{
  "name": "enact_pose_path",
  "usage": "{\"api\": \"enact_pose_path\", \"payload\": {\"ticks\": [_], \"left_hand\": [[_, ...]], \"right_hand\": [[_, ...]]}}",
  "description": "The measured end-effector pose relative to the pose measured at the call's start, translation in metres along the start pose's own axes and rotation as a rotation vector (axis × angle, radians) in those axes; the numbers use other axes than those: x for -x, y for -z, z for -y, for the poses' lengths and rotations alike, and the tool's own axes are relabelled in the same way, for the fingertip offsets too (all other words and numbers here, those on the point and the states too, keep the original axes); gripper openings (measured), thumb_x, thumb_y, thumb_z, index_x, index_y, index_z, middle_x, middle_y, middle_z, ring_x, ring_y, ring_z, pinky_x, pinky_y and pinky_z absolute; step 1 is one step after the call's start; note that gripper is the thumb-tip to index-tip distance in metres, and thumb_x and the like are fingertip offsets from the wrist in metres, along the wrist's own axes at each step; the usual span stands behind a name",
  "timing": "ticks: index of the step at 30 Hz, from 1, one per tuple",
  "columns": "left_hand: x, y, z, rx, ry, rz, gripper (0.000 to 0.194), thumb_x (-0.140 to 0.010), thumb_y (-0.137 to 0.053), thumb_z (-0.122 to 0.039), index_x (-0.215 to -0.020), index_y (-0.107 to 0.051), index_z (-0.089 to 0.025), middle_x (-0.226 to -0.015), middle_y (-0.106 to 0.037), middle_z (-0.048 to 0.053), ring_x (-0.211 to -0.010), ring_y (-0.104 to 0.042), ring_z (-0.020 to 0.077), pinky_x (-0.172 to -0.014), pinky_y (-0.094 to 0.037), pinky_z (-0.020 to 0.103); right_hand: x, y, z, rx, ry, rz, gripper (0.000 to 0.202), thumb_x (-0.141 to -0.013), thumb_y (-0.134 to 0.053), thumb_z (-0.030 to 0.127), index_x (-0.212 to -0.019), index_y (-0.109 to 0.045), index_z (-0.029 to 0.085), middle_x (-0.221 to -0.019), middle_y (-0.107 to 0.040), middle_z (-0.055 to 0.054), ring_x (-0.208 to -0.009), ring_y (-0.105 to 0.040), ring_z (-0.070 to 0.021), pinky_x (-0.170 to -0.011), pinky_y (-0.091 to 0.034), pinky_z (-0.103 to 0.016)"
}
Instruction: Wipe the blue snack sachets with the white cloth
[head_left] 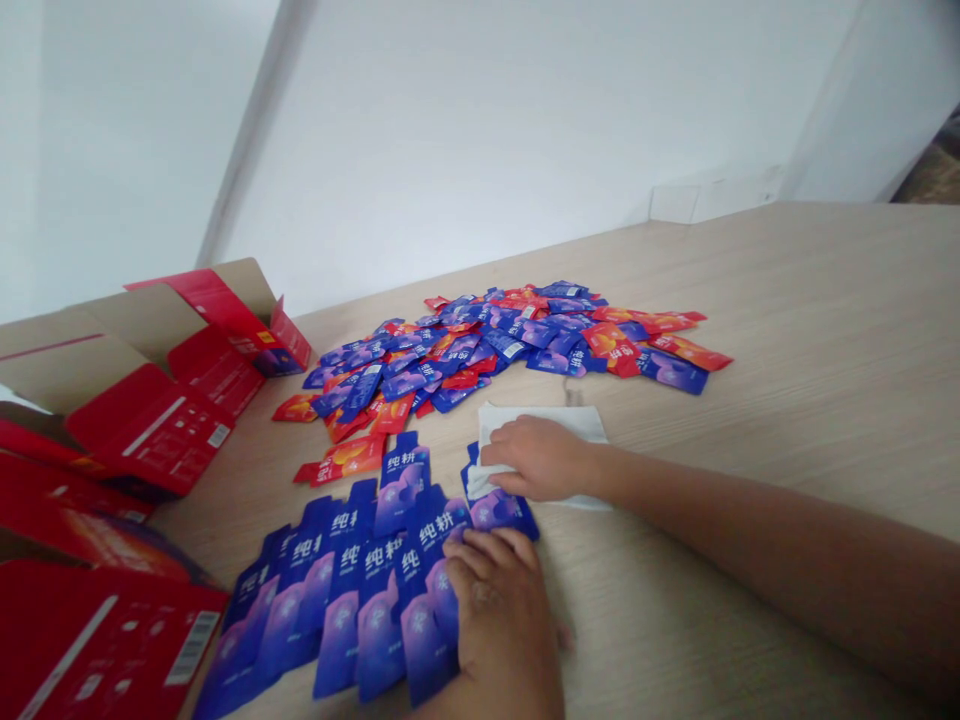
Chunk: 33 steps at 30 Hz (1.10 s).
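Observation:
My right hand (536, 455) is closed on a white cloth (589, 425), part of which lies flat on the table. A bunched corner of the cloth at my fingertips touches a blue-purple sachet (502, 508). My left hand (502, 600) rests its bent, close-set fingers on that sachet's lower end, pinning it; the thumb is blurred at the side. To the left, several matching blue sachets (382, 600) lie overlapped in a slanted row, printed sides up. One more sachet (403, 485) lies across the top of the row.
Behind my hands spreads a loose heap of blue and orange-red sachets (450, 350). Open red cartons (150, 430) with raised flaps stand along the left, and another red box (97, 640) sits near front left. The wooden table (787, 330) meets a white wall.

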<state>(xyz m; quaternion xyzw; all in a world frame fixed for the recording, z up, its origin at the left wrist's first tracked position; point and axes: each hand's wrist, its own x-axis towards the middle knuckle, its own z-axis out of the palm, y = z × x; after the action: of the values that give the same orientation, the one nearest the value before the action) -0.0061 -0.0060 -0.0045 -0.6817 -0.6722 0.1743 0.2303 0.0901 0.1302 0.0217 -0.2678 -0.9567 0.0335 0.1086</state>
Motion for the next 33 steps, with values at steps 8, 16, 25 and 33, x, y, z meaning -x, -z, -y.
{"api": "enact_pose_path", "payload": {"ticks": [8,16,25,33], "left_hand": [[0.0,-0.002,-0.001,-0.01,0.005,0.003,0.073,-0.056,-0.071,-0.054,-0.111,-0.06,-0.008,-0.112,-0.063,0.026,-0.105,-0.056,0.0442,-0.085,-0.04,0.048],[0.001,-0.002,-0.001,-0.016,0.003,-0.001,0.071,-0.057,-0.071,-0.052,-0.112,-0.06,-0.009,-0.111,-0.063,0.025,-0.105,-0.056,0.0439,-0.085,-0.04,0.049],[0.001,-0.002,-0.001,-0.023,0.006,-0.028,0.072,-0.054,-0.072,-0.054,-0.11,-0.061,-0.009,-0.11,-0.064,0.026,-0.103,-0.057,0.0439,-0.084,-0.041,0.048],[0.0,-0.002,-0.001,0.006,0.006,-0.011,0.059,-0.061,-0.069,-0.039,-0.11,-0.06,-0.006,-0.108,-0.064,0.028,-0.103,-0.057,0.044,-0.082,-0.042,0.05]], "right_hand": [[-0.003,-0.002,0.004,-0.004,0.003,-0.002,0.024,-0.088,-0.047,0.036,-0.098,-0.06,0.02,-0.091,-0.064,-0.007,-0.082,-0.058,-0.0218,-0.07,-0.039,-0.032],[-0.001,0.001,0.01,-0.024,0.108,0.004,0.023,-0.087,-0.048,0.036,-0.096,-0.06,0.019,-0.091,-0.064,-0.008,-0.082,-0.057,-0.0222,-0.071,-0.039,-0.033],[-0.002,0.0,-0.004,0.008,-0.055,0.001,0.025,-0.089,-0.045,0.035,-0.1,-0.06,0.018,-0.091,-0.064,-0.009,-0.081,-0.058,-0.0218,-0.07,-0.038,-0.032],[-0.003,-0.002,0.014,-0.02,0.145,0.01,0.024,-0.088,-0.046,0.038,-0.099,-0.059,0.021,-0.091,-0.064,-0.006,-0.084,-0.058,-0.0218,-0.071,-0.039,-0.033]]}}
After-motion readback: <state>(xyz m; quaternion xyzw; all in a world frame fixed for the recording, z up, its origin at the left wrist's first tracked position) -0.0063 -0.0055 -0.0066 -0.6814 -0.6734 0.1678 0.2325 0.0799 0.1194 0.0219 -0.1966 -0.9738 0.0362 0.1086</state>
